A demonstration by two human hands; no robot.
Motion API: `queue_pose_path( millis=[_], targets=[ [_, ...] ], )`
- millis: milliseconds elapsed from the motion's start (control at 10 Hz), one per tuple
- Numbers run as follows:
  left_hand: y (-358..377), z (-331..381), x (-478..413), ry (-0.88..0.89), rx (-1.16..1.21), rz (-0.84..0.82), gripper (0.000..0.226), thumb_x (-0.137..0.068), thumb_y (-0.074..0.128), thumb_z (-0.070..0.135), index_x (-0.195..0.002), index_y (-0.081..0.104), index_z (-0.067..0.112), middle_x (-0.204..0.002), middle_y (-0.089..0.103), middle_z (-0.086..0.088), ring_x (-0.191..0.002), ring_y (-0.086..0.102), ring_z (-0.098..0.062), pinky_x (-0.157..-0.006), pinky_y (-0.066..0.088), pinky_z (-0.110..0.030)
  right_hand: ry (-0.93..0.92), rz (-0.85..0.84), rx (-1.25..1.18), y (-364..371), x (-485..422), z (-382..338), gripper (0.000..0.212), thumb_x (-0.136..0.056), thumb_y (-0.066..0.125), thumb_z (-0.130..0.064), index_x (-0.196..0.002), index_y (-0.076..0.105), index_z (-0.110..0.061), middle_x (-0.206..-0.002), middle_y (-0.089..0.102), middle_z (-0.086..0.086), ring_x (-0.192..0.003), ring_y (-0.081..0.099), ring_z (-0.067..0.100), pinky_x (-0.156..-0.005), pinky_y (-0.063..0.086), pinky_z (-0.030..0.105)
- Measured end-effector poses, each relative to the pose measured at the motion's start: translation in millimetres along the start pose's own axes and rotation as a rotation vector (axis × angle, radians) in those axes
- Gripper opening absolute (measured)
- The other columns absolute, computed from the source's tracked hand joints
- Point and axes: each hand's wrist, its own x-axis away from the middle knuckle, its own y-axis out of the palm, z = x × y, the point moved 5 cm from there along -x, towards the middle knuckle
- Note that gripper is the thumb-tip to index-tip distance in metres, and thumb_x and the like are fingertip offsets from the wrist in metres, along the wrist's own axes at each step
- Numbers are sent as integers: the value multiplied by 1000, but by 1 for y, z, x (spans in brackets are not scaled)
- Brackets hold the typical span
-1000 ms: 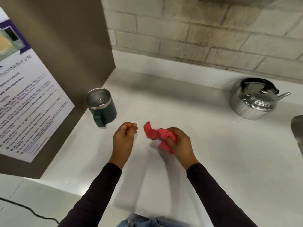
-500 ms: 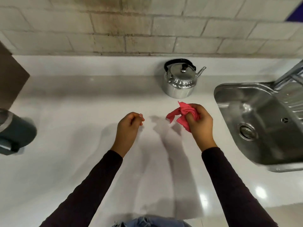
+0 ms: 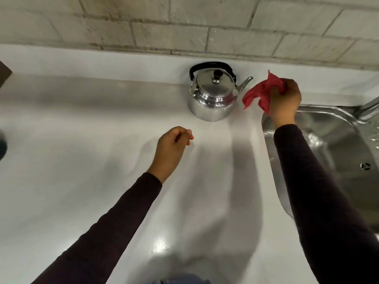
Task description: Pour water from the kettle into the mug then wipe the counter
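Note:
A shiny steel kettle [image 3: 213, 95] with a black handle stands upright at the back of the white counter [image 3: 86, 160], its spout pointing right. My right hand [image 3: 285, 101] holds a bunched red cloth [image 3: 261, 93] in the air just right of the spout, above the sink's near-left corner. My left hand [image 3: 173, 150] hovers over the middle of the counter, fingers curled shut with nothing in them. Only a dark sliver of the mug [image 3: 2, 147] shows at the far left edge.
A steel sink [image 3: 336, 144] is set into the counter at the right, with a tap [image 3: 369, 107] at its back. A pale brick wall [image 3: 184, 23] runs behind the counter. A brown panel corner [image 3: 4, 73] juts in at far left.
The view has swung right, from the mug to the kettle and sink. My right hand has carried the red cloth up and rightward to beside the kettle's spout. The left hand stays curled.

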Motion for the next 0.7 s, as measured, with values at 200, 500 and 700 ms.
queue_pose_path(
  millis=[200, 500, 700],
  targets=[
    [-1, -7, -6, -37, -16, 66, 26, -90, 53, 26, -65, 60, 27, -61, 59, 14, -56, 52, 8, -58, 38, -1, 195, -136, 287, 48, -35, 62, 17, -91, 50, -14, -106, 44, -12, -105, 64, 17, -87, 59, 26, -86, 49, 42],
    [-14, -8, -2, -48, -32, 40, 29, -90, 52, 22, -63, 60, 27, -64, 58, 10, -59, 54, 11, -57, 39, -1, -78, -293, 717, 59, -6, 54, 40, -91, 48, -22, -128, 51, -6, -134, 50, 18, -123, 47, 35, -106, 36, 40],
    [-39, 28, 0, 23, -59, -46, 26, -90, 52, 24, -66, 61, 24, -66, 58, 7, -53, 51, 8, -54, 37, -2, -267, -538, 629, 65, 48, 26, 29, -86, 57, -2, -114, 63, 1, -116, 64, 20, -108, 59, 33, -78, 30, 12]
  ],
)
